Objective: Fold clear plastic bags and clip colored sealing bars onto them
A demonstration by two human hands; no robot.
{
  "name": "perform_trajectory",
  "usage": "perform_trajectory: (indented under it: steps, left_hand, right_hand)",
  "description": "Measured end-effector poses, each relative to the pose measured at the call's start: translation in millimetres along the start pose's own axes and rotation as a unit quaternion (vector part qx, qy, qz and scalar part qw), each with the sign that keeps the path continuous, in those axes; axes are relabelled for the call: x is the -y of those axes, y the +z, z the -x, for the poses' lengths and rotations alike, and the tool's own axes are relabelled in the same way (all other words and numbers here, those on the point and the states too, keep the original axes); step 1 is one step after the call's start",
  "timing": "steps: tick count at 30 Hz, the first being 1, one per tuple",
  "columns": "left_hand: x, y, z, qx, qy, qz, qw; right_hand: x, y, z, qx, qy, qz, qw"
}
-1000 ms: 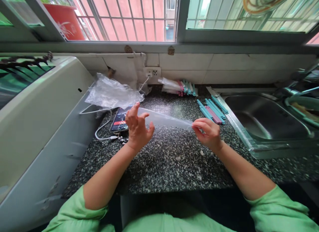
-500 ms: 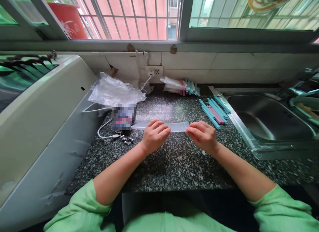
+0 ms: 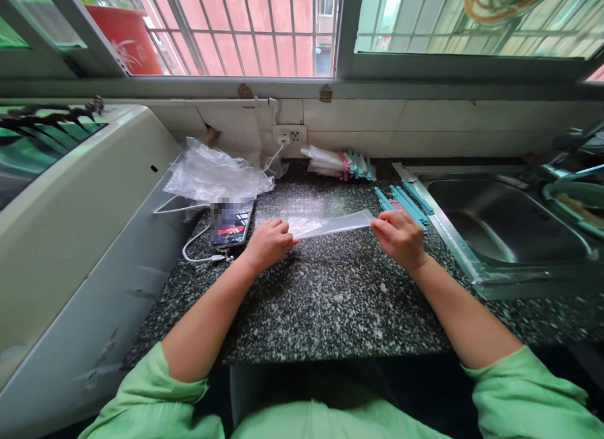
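Observation:
A clear plastic bag [image 3: 335, 224], folded into a long narrow strip, stretches between my hands above the counter. My left hand [image 3: 270, 244] grips its left end with curled fingers. At the right end, my right hand [image 3: 400, 238] pinches the bag's corner between thumb and fingers. Beyond my right hand lie several teal sealing clips [image 3: 410, 203], with a pink one [image 3: 395, 204] partly hidden among them. A phone [image 3: 232, 224] rests on the counter to the left of my left hand.
Crumpled clear plastic bags [image 3: 214, 172] lie at the back left, near a white cable [image 3: 191, 250]. Rolled bags with teal and pink clips [image 3: 337, 162] lie by the wall. A steel sink [image 3: 500, 219] is on the right, a pale appliance [image 3: 108, 194] on the left.
My hands have moved apart, the left one leftward and the right one rightward and up. The bag strip now slants upward to the right, and its left tail no longer reaches the phone.

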State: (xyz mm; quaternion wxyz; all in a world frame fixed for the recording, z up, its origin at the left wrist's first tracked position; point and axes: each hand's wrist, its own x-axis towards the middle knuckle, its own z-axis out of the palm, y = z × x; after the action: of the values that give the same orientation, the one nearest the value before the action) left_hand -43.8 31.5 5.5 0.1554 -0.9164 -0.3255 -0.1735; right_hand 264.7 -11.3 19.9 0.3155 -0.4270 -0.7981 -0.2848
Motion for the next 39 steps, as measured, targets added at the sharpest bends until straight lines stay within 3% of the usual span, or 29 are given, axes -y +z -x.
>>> perform_trajectory:
  steps: [5, 9, 11, 13, 15, 17, 20, 22, 24, 26, 29, 31, 33, 36, 39]
  left_hand:
    - [-29.2, -10.3, -0.3, 0.062, 0.042, 0.129, 0.989]
    - [-50.7, -16.3, -1.2, 0.12, 0.062, 0.352, 0.926]
    - [-51.3, -15.4, -2.9, 0.064, -0.009, 0.421, 0.905]
    - [-46.6, -10.6, -5.1, -0.022, -0.129, 0.453, 0.882]
    - [-40.9, -4.0, -7.0, -0.061, -0.244, 0.503, 0.827]
    - [-37.9, 0.8, -8.4, -0.042, -0.318, 0.591, 0.74]
    - [-40.4, 0.0, -9.8, 0.046, -0.345, 0.718, 0.603]
    - [-44.3, -4.1, -10.6, 0.079, -0.345, 0.753, 0.554]
    - [-47.0, -7.9, -11.5, 0.055, -0.363, 0.754, 0.545]
    - [-47.4, -9.7, -12.3, 0.002, -0.389, 0.742, 0.547]
    - [-45.2, -9.2, -13.4, -0.069, -0.411, 0.725, 0.548]
    - [-44.2, -8.5, -13.8, -0.107, -0.411, 0.716, 0.553]
    - [-44.8, -9.1, -13.9, -0.13, -0.402, 0.706, 0.568]
    - [-48.6, -13.4, -13.8, -0.134, -0.385, 0.685, 0.604]
    - [-52.8, -18.4, -13.5, -0.137, -0.37, 0.667, 0.631]
  right_hand:
    - [-6.2, 9.4, 2.7, 0.068, 0.034, 0.078, 0.994]
    - [-7.2, 13.2, 2.4, 0.068, 0.017, 0.11, 0.991]
    - [-3.9, 12.6, 1.8, 0.034, -0.03, 0.074, 0.996]
    - [2.8, 10.6, 1.5, -0.006, -0.076, 0.026, 0.997]
    - [12.1, 7.2, 1.3, -0.032, -0.103, -0.008, 0.994]
    - [22.3, 2.8, 0.7, -0.042, -0.118, -0.033, 0.992]
    - [35.3, -3.9, -1.4, -0.069, -0.142, -0.075, 0.985]
    - [40.6, -6.1, -2.8, -0.085, -0.153, -0.098, 0.98]
    - [43.0, -5.1, -3.4, -0.084, -0.145, -0.11, 0.98]
    - [43.5, -1.0, -3.1, -0.069, -0.094, -0.124, 0.985]
    - [43.2, 6.6, -3.8, -0.046, 0.073, -0.208, 0.974]
    - [44.3, 9.2, -6.1, -0.002, 0.203, -0.309, 0.929]
    - [47.5, 8.7, -9.5, 0.082, 0.295, -0.413, 0.858]
    - [56.5, 6.0, -13.4, 0.194, 0.345, -0.507, 0.765]
    - [65.7, 6.3, -13.1, 0.201, 0.359, -0.528, 0.743]
